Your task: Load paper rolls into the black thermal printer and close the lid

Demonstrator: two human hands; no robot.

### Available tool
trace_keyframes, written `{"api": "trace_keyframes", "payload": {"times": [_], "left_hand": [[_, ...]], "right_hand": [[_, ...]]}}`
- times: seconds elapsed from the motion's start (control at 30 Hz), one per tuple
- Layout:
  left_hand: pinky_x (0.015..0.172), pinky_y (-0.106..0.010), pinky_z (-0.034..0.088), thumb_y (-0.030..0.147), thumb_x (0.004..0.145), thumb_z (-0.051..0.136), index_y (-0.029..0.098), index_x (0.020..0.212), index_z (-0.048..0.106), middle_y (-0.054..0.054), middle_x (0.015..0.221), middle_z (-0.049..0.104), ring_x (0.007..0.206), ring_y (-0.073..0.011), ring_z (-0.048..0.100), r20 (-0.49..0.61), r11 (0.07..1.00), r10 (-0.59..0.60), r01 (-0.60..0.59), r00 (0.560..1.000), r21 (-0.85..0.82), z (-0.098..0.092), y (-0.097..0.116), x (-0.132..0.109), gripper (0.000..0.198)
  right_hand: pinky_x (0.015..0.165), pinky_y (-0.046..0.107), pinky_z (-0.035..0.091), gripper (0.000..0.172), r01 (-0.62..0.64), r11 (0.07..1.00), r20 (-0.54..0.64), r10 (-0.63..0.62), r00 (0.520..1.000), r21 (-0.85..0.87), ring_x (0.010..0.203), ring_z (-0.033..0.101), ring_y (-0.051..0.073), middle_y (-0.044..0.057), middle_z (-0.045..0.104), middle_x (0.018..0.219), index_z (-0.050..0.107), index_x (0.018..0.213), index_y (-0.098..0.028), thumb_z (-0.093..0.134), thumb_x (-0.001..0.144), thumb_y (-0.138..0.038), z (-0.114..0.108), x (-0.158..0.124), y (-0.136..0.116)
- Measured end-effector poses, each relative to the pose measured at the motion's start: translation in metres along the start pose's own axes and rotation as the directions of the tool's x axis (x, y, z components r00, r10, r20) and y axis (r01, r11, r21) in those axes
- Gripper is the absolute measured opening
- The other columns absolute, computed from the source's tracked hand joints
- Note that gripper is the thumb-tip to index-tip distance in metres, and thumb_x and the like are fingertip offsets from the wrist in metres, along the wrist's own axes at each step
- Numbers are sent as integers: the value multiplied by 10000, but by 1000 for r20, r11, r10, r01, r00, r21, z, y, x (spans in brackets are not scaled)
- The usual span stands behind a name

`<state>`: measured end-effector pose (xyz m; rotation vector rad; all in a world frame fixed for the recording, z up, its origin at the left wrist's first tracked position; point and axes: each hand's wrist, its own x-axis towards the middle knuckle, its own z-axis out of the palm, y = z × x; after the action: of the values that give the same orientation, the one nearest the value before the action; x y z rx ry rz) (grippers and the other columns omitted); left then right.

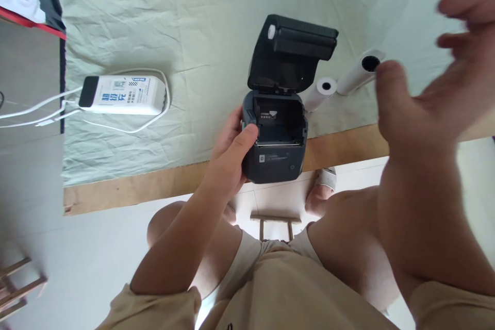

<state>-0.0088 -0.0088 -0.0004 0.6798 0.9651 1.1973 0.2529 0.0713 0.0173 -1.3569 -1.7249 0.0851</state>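
A dark portable label printer (276, 162) is held at the table's front edge, its lid (266, 54) swung up. Inside, the paper compartment shows no roll. My left hand (234, 152) grips the printer's left side, thumb over the rim of the compartment. To the printer's right stand two white paper rolls, a small roll (320, 94) and a taller, wider roll (356, 73) with a dark core. My right hand (433, 72) is raised at the right, fingers spread and slightly blurred, nothing in it. Its thumb overlaps the taller roll in view; whether they touch I cannot tell.
A white power strip (127, 95) with white cables lies at the left on the pale green tablecloth (209, 20). The table's wooden edge (147, 185) runs in front of my knees. A wooden stool (19, 289) stands at lower left. Part of another person's clothing shows at top left.
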Motion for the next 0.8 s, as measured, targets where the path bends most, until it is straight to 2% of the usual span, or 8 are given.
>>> {"api": "trace_keyframes", "payload": {"times": [0.07, 0.17, 0.3, 0.47, 0.53, 0.63, 0.7, 0.8], "left_hand": [[776, -343, 685, 530, 896, 769, 232, 1340, 625, -73, 1235, 795, 1098, -293, 793, -23, 1000, -2, 2, 1000, -7, 1, 0, 1, 553], [775, -344, 684, 526, 891, 775, 228, 1336, 624, -72, 1205, 804, 1094, -293, 795, -27, 1000, 1, -1, 1000, -15, 1, 0, 2, 556], [782, -338, 680, 526, 906, 758, 236, 1341, 624, -68, 1204, 803, 1093, -285, 796, -1, 1000, 9, -9, 1000, -8, 0, 0, 1, 540], [790, -340, 685, 520, 901, 768, 233, 1316, 632, -66, 1231, 797, 1118, -289, 791, -1, 1000, 12, -12, 1000, -14, 0, 1, 2, 522], [798, -341, 687, 508, 912, 759, 238, 1310, 636, -62, 1242, 794, 1130, -289, 788, -1, 1000, 12, -12, 1000, -13, 0, 0, 2, 496], [801, -354, 691, 524, 916, 750, 244, 1335, 630, -66, 1232, 793, 1134, -300, 787, 2, 1000, 11, -11, 1000, 1, -2, 0, 1, 518], [810, -359, 692, 526, 918, 748, 246, 1353, 626, -69, 1230, 792, 1144, -305, 784, 12, 1000, 9, -9, 1000, 4, -2, -1, 1, 532], [837, -351, 691, 510, 916, 757, 241, 1319, 638, -62, 1236, 793, 1191, -304, 768, -1, 1000, 10, -10, 1000, -2, 0, 0, 0, 498]], "right_hand": [[1082, 604, 490, 679, 127, 992, 173, -125, 977, -4, 1396, 564, 380, 137, 592, 1454, 554, 1425, -240, 770, 821, -465, 3, 6, 17], [1098, 568, 508, 743, 19, 995, 311, 14, 950, -102, 1266, 632, 325, 161, 635, 1353, 525, 1435, -205, 827, 763, -299, 12, 9, 30], [974, 502, 536, 617, -187, 950, 256, 251, 933, -249, 1018, 658, 262, 95, 689, 1097, 635, 1254, -207, 890, 694, -259, 19, 12, 21], [849, 422, 532, 421, -264, 931, 197, 316, 928, -253, 860, 643, 203, 87, 711, 980, 689, 1058, -183, 892, 690, -195, 22, 12, 15], [771, 391, 523, 419, -220, 963, 164, 246, 955, -157, 793, 614, 166, 80, 698, 991, 690, 1090, -179, 849, 703, -152, 21, 11, 17], [657, 340, 458, 405, 1, 995, 38, -5, 999, 98, 754, 570, 122, 51, 656, 1028, 691, 1153, -212, 781, 761, -163, 16, 9, 10], [630, 329, 425, 347, 183, 956, -73, -171, 983, 231, 794, 584, 124, 33, 644, 1041, 707, 1152, -246, 781, 814, -226, 12, 5, -7], [607, 319, 459, 356, 306, 887, -92, -293, 952, 346, 751, 600, 118, 15, 682, 991, 699, 1162, -249, 802, 821, -269, 11, -3, -46]]}}
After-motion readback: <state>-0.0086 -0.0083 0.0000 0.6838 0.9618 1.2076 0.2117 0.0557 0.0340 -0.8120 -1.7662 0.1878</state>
